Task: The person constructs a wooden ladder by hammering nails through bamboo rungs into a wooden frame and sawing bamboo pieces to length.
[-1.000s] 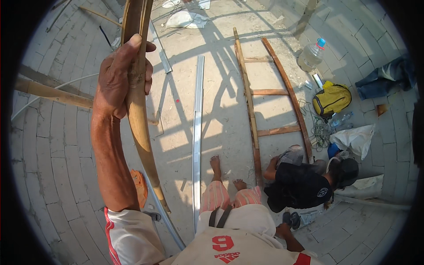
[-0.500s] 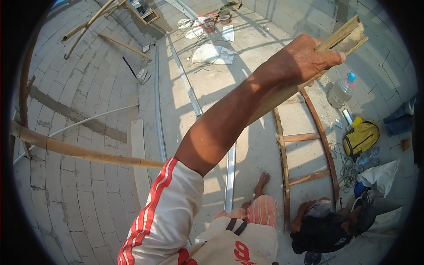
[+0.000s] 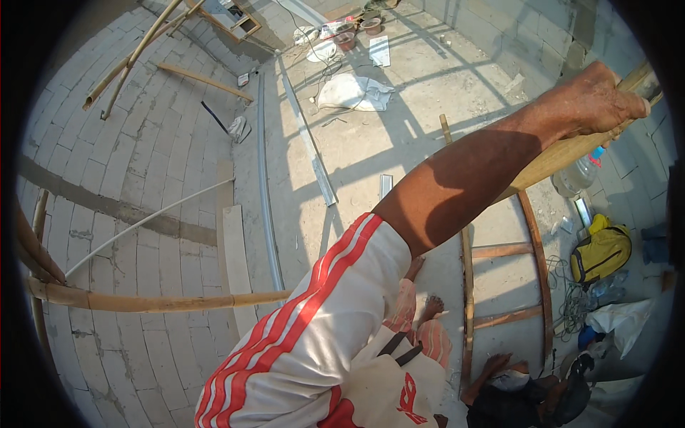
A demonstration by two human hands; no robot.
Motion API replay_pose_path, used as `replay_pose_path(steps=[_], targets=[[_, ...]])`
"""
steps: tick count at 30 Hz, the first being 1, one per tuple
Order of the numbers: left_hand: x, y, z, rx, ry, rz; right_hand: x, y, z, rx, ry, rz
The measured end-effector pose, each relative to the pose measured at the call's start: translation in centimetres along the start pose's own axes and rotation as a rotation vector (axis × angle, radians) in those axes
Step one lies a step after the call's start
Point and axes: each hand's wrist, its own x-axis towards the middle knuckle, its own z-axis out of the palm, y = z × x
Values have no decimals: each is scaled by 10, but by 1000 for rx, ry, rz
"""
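My left arm, in a white sleeve with red stripes, reaches across to the upper right. At its end my left hand [image 3: 596, 100] is closed around a thick bamboo pole [image 3: 539, 167] near the pole's split end. Part of the pole is hidden behind my forearm. Another length of bamboo [image 3: 164, 304] runs level from the left and passes behind my sleeve; whether the two are one pole I cannot tell. Below my arm stands a wooden ladder [image 3: 505, 250] with several rungs. My right hand is out of view.
A person in dark clothes [image 3: 503, 403] is low at the lower right. Beside the ladder are a yellow backpack [image 3: 603, 253], coiled cord [image 3: 569, 307] and a large water bottle [image 3: 574, 175]. Metal channels [image 3: 307, 139], a white sack [image 3: 354, 93] and buckets [image 3: 345, 40] lie on the floor.
My left hand has moved to the right with the bamboo pole, and its split end is now near the picture's edge. The view has shifted slightly.
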Motion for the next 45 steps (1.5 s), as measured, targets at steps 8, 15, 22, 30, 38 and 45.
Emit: replay_pose_path(steps=[8,15,22,30,38,45], targets=[[59,-135,27,250,-442,-44,-68,-57,60,294,343,96],[9,-355,12,441,-675,-182,-130,-198,83,749,572,74],[-58,-474,-17,561,-843,-429,-150,-307,49,981,647,-15],[-88,-584,-45,676,-686,-452,-47,-340,16,1039,512,-86],[-129,-719,-52,550,-648,-514,110,-353,33,1054,572,-202],[-163,-844,-66,635,-608,-471,240,-387,55,1017,628,-323]])
